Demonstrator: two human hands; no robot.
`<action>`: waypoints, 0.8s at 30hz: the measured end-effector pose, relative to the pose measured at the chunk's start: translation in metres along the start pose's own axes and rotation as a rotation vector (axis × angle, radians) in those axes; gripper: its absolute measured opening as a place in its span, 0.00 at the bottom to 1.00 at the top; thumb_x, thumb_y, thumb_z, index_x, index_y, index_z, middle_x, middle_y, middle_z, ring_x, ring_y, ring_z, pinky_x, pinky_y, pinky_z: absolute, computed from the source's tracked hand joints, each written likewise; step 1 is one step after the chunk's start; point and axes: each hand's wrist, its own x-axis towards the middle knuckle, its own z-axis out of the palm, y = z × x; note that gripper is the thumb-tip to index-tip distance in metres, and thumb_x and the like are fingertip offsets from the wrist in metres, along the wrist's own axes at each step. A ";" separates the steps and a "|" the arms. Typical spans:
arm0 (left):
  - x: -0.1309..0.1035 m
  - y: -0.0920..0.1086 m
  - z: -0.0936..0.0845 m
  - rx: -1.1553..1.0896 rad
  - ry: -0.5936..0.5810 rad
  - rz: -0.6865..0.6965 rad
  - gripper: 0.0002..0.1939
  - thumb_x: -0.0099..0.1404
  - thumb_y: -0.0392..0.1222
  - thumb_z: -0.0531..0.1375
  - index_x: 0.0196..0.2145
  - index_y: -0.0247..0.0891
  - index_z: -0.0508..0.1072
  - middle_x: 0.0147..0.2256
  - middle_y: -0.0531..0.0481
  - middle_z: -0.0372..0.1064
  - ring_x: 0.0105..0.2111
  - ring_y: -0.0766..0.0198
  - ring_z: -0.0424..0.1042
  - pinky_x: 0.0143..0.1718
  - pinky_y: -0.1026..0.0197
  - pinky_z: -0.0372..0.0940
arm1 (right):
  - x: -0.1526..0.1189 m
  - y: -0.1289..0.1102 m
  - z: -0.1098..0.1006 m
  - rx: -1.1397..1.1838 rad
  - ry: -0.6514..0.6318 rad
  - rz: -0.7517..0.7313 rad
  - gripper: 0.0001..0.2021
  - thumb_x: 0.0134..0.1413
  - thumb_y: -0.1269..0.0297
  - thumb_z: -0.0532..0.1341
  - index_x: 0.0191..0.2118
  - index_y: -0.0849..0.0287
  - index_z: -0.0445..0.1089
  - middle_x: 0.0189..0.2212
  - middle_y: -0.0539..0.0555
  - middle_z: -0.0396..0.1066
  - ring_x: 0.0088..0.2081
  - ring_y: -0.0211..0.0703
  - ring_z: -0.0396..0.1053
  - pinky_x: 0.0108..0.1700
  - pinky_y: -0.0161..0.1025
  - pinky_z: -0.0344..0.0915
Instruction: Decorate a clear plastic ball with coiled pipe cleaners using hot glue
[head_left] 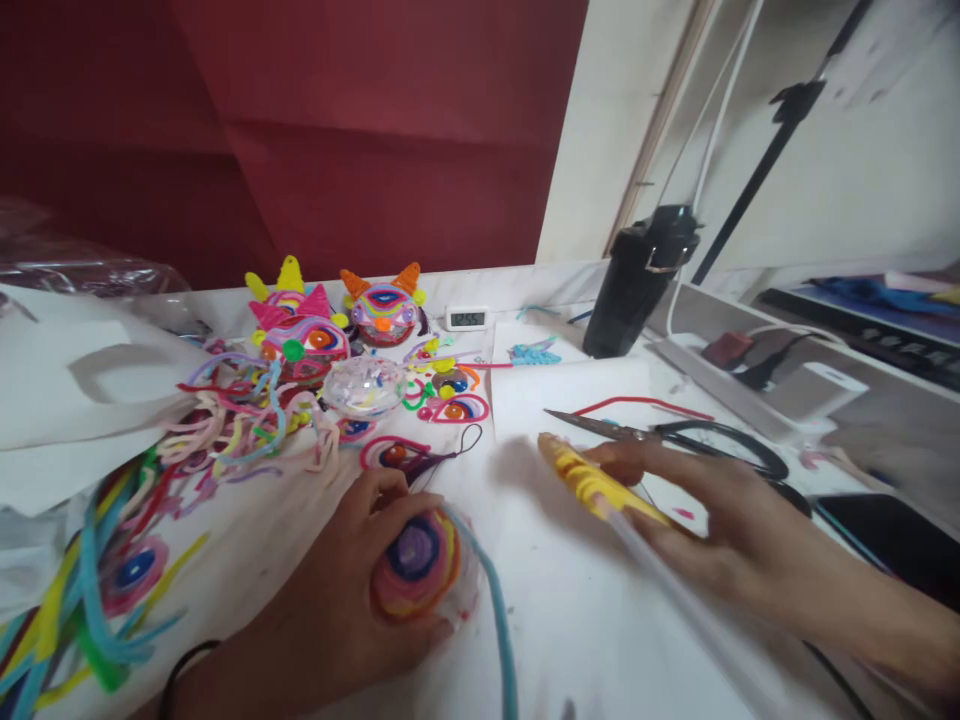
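My left hand [330,590] is closed around a clear plastic ball [457,600] whose near face bears coiled fuzzy strips [417,560] in purple, blue, yellow and orange. From the ball's top a light blue fuzzy strip [491,580] curves down to the bottom edge. Fingers wrapped, my right hand [720,530] grips what looks like a yellow hot glue gun [581,475], its pale tip aimed up and left. A translucent rod [675,590] runs from it toward the lower right; blur hides detail. Scissors [630,432] lie just beyond that hand.
Decorated balls with horns [382,310] stand at the back, near a small digital clock [466,318]. A black bottle [637,280] stands back right. Loose fuzzy strips [225,420] cover the left side. A phone [892,540] lies at right, a red strip [645,402] on white paper.
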 end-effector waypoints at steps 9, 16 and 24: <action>0.004 0.007 -0.005 0.009 0.003 0.025 0.36 0.52 0.41 0.71 0.57 0.52 0.67 0.53 0.47 0.59 0.54 0.48 0.68 0.56 0.47 0.68 | 0.009 0.011 0.020 -0.521 -0.137 -0.457 0.14 0.70 0.63 0.55 0.54 0.63 0.69 0.38 0.61 0.76 0.37 0.54 0.74 0.40 0.52 0.68; 0.003 0.005 -0.004 0.000 -0.007 0.026 0.37 0.51 0.40 0.71 0.58 0.54 0.65 0.53 0.47 0.57 0.54 0.47 0.67 0.55 0.45 0.68 | 0.006 -0.042 0.027 -0.253 -0.016 -0.228 0.15 0.68 0.64 0.53 0.48 0.60 0.75 0.45 0.64 0.79 0.45 0.55 0.78 0.45 0.50 0.73; 0.003 0.004 -0.003 -0.029 0.015 0.051 0.39 0.50 0.36 0.70 0.57 0.56 0.62 0.52 0.49 0.56 0.53 0.48 0.67 0.54 0.46 0.69 | 0.019 -0.078 0.067 0.040 -0.129 0.068 0.10 0.58 0.63 0.61 0.44 0.54 0.76 0.28 0.52 0.79 0.26 0.46 0.76 0.26 0.38 0.65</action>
